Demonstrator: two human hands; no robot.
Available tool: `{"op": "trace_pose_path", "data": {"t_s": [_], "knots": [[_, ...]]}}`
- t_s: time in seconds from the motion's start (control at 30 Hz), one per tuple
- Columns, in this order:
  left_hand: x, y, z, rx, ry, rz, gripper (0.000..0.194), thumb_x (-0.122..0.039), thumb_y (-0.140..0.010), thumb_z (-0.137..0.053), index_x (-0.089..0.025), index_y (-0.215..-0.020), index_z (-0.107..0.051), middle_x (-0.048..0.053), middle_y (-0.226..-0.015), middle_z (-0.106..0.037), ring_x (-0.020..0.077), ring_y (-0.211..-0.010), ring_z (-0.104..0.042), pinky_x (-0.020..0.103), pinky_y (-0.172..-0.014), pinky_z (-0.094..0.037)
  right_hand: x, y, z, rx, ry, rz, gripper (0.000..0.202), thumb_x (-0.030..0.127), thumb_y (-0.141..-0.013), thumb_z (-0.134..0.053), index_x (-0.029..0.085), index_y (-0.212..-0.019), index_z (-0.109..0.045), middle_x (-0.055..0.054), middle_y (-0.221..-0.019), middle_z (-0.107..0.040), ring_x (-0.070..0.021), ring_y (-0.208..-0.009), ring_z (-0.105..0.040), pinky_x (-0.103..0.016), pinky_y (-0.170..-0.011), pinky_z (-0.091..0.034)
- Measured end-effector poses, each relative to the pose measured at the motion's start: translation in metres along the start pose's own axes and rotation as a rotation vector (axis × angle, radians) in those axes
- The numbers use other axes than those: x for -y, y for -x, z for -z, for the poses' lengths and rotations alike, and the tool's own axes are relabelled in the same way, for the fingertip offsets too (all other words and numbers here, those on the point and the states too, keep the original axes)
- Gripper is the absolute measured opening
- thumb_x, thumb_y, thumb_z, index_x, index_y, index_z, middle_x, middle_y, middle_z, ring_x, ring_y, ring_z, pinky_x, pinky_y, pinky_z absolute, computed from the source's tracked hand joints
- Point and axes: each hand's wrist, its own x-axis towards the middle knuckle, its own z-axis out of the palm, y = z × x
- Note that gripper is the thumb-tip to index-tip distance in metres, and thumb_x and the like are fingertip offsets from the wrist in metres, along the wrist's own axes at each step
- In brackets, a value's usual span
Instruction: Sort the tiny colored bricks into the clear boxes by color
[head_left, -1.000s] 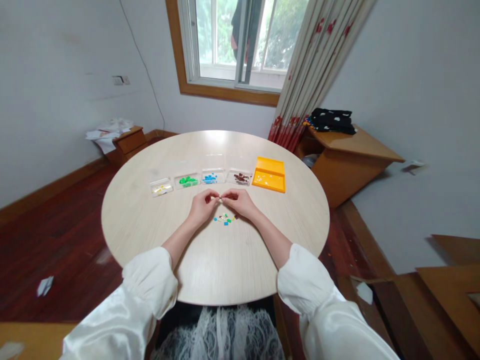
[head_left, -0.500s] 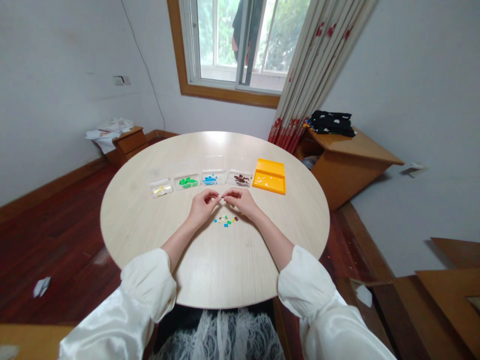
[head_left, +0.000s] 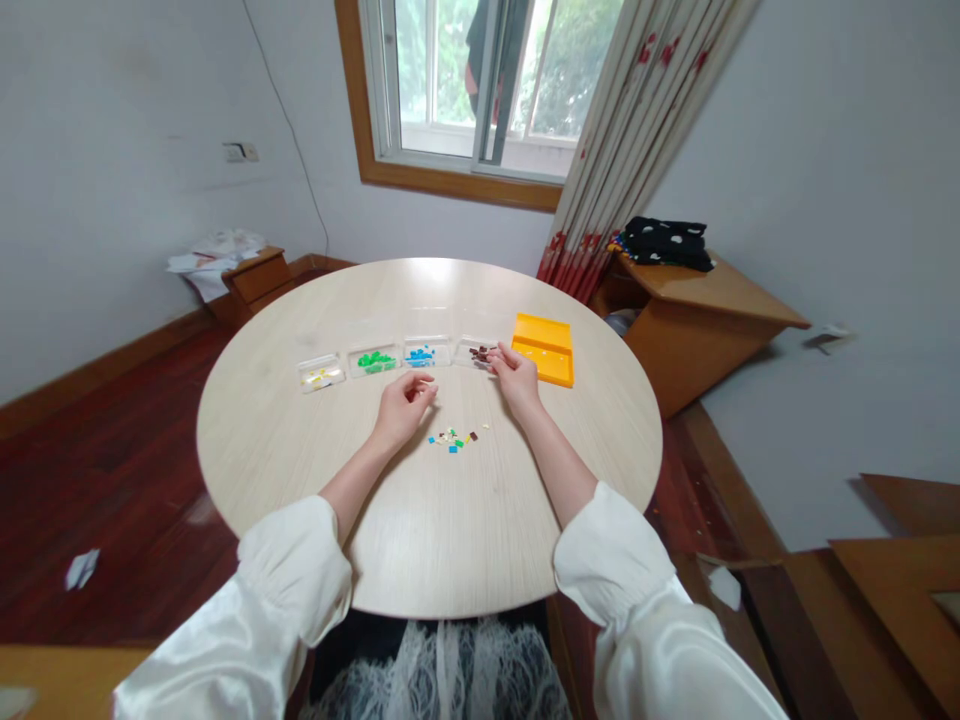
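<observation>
My right hand (head_left: 516, 380) reaches over the near right edge of a clear box (head_left: 463, 356) of small dark brown pieces (head_left: 481, 353). Its thumb and forefinger tips are slightly apart at the pieces, and nothing shows between them. My left hand (head_left: 403, 408) rests on the table in front of the blue box, fingers curled, a small gap between thumb and forefinger. Between my forearms lies a loose cluster of tiny coloured pieces (head_left: 453, 440), among them blue, green, brown, yellow and cream ones. One pale piece (head_left: 486, 427) lies apart on the right.
Along the far side of the round table (head_left: 427, 550) stand clear boxes with yellow pieces (head_left: 322, 375), green pieces (head_left: 376, 361) and blue pieces (head_left: 420, 356). An open orange case (head_left: 556, 368) with pale pieces sits right of my right hand. A wooden cabinet (head_left: 705, 310) stands beyond the table.
My hands have come apart. The right one moved forward and right to the brown pieces, while the left stayed almost in place. The pale piece on the right now shows.
</observation>
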Motion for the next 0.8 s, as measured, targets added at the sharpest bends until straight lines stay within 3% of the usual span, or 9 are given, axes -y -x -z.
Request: {"op": "trace_pose_path", "data": {"t_s": [0.17, 0.3, 0.4, 0.53, 0.63, 0.8], "knots": [[-0.004, -0.001, 0.003, 0.007, 0.001, 0.018, 0.020, -0.031, -0.067, -0.061, -0.015, -0.078, -0.062, 0.000, -0.062, -0.059, 0.0100, -0.054, -0.051, 0.022, -0.052, -0.039, 0.002, -0.001, 0.002, 0.027, 0.038, -0.006, 0.036, 0.017, -0.075, -0.056, 0.012, -0.110, -0.063, -0.013, -0.102, -0.069, -0.0170, -0.088, -0.065, -0.031, -0.076, -0.051], [-0.008, -0.001, 0.009, 0.151, -0.090, 0.050, 0.017, -0.031, -0.067, -0.059, -0.014, -0.069, -0.062, 0.001, -0.060, -0.060, 0.0110, -0.054, -0.051, 0.024, -0.054, -0.039, 0.011, 0.005, 0.006, 0.126, 0.143, 0.059, 0.025, 0.021, -0.072, -0.059, 0.014, -0.093, -0.070, -0.009, -0.094, -0.071, -0.0159, -0.082, -0.064, -0.030, -0.073, -0.049], [-0.014, 0.002, 0.014, 0.328, -0.200, 0.024, 0.018, -0.031, -0.067, -0.060, -0.014, -0.067, -0.066, 0.003, -0.063, -0.064, 0.0127, -0.059, -0.053, 0.026, -0.060, -0.041, 0.018, 0.015, 0.008, 0.304, 0.216, 0.051, 0.021, 0.023, -0.068, -0.062, 0.015, -0.085, -0.072, -0.006, -0.082, -0.071, -0.0131, -0.071, -0.060, -0.028, -0.069, -0.047], [-0.020, 0.006, 0.020, 0.542, -0.282, 0.005, 0.018, -0.030, -0.067, -0.061, -0.015, -0.070, -0.070, 0.005, -0.068, -0.068, 0.0144, -0.062, -0.057, 0.026, -0.061, -0.043, 0.026, 0.031, 0.009, 0.645, 0.243, 0.016, 0.022, 0.027, -0.065, -0.065, 0.012, -0.080, -0.072, -0.005, -0.071, -0.069, -0.0110, -0.062, -0.056, -0.025, -0.060, -0.043], [-0.024, 0.008, 0.022, 0.605, -0.296, -0.006, 0.018, -0.031, -0.067, -0.063, -0.016, -0.071, -0.072, 0.005, -0.065, -0.067, 0.0144, -0.060, -0.057, 0.025, -0.058, -0.042, 0.031, 0.038, 0.010, 0.856, 0.279, 0.004, 0.020, 0.027, -0.063, -0.068, 0.011, -0.074, -0.071, -0.003, -0.064, -0.066, -0.0104, -0.058, -0.054, -0.024, -0.056, -0.041], [-0.026, 0.008, 0.024, 0.653, -0.300, -0.026, 0.015, -0.029, -0.064, -0.066, -0.017, -0.069, -0.073, 0.005, -0.066, -0.067, 0.0144, -0.061, -0.056, 0.024, -0.058, -0.042, 0.040, 0.036, 0.021, 0.966, 0.347, -0.023, 0.017, 0.026, -0.062, -0.070, 0.012, -0.072, -0.070, 0.000, -0.057, -0.061, -0.0083, -0.053, -0.049, -0.022, -0.052, -0.037]]}}
